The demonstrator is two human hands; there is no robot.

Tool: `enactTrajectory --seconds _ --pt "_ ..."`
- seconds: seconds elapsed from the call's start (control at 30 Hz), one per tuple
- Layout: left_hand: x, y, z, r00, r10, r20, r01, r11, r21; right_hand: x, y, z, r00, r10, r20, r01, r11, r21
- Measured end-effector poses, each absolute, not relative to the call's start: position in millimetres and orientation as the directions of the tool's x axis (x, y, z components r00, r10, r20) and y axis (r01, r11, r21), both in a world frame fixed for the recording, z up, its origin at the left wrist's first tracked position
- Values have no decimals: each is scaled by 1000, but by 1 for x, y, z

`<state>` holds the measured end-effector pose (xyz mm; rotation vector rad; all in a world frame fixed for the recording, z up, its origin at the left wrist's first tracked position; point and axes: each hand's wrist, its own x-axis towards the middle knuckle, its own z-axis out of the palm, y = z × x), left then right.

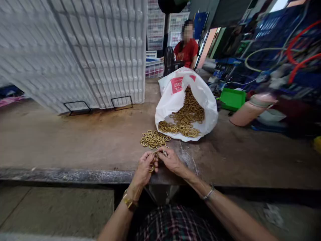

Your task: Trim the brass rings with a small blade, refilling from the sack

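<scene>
Biggest thing in front of us, the broad brown table [100, 144], its top scuffed and stained, its front edge rough and greyish. Rising from the far left of it, a tall white stack of ribbed, knobbly panels [112, 50], with two thin black wire frames [122, 102] at its foot. Beyond the table, a person in a red shirt [188, 52].

Down to the big white plastic bag [210, 105], crumpled and glossy, red print on its side, its mouth gaping towards the worker and showing a heap of dull-gold rings [190, 110]. To its right, a bright green rectangular tray [233, 98] and a pale pink cylindrical bottle [247, 110], leaning in this view.

And here are the hands, close together near the table's front edge! The left hand [144, 166] has its fingers curled, pinching a few smooth, round gold-coloured rings [151, 168] against the thumb; one hangs low at the fingertips. The right hand [172, 161] meets it fingertip to fingertip, pinched on a small pale metallic piece [164, 153], too blurred to tell its shape. Just past the fingertips, a loose pile of gold-coloured rings [153, 139] lies overlapping on the wood, right beside the bag's lip. Smallest of all, each ring: a slim, plain metal hoop with a dull shine.
</scene>
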<state>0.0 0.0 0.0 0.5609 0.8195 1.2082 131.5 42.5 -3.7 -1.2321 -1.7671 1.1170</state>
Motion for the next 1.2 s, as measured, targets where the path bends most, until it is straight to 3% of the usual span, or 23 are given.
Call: enactTrajectory --seconds 0.17,0.4,0.6,0.77,0.97,1.2 --pt "-6 3 2 182 934 -307 -653 348 672 133 44 -6 -285 958 34 333 132 -933" --pt "-9 3 1 206 932 -297 -682 355 640 129 42 5 -472 880 -44 261 92 -961" --pt "-7 3 2 172 926 -337 -679 359 641 129 40 3 -370 928 -44 251 54 -966" --pt "-2 5 -1 125 926 -358 -644 350 680 130 41 1 -226 973 53 288 118 -950" --pt "-1 4 1 101 934 -342 -636 325 700 130 38 6 -223 962 158 309 223 -924" --pt "-1 2 2 93 939 -332 -565 325 758 128 36 3 -201 966 165 335 226 -915"
